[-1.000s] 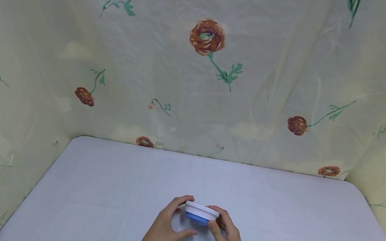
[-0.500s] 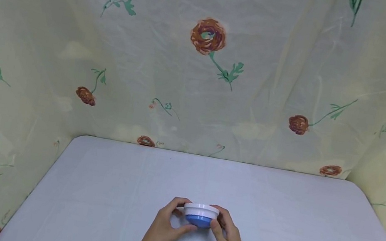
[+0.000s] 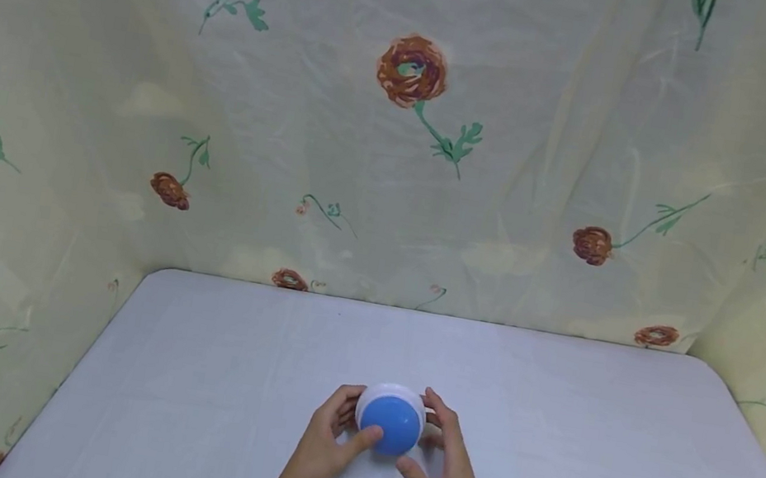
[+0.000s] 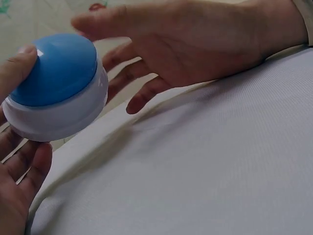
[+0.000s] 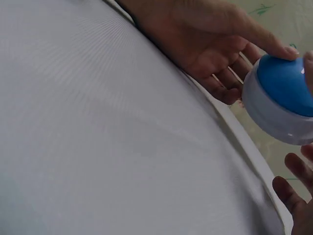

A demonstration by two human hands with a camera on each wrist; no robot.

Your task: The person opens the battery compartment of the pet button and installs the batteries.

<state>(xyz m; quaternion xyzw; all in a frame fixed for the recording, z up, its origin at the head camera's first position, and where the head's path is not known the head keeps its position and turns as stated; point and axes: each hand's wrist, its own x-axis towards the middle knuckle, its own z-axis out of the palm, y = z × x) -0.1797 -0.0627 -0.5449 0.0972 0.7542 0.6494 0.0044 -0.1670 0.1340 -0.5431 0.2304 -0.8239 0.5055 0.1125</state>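
A round object (image 3: 391, 423) with a glossy blue dome and a wide white rim is held above the table, its dome tilted towards me. My left hand (image 3: 324, 443) grips it, thumb pressed on the blue dome and fingers behind the white part; the left wrist view shows this grip on the domed object (image 4: 61, 73). To its right, my right hand (image 3: 454, 476) is spread, thumb apart from the dome and fingers near the rim. Whether a right fingertip touches the rim is hard to tell. In the right wrist view, the domed object (image 5: 281, 95) is cut by the frame edge.
A white-covered table (image 3: 220, 364) with rounded far corners lies beneath both hands. Pale cloth (image 3: 521, 127) printed with brown flowers and green stems hangs behind it and along both sides.
The domed object has turned from white rim uppermost to blue dome facing me. My left thumb has come up onto the dome, while my right thumb and fingers have loosened from it.
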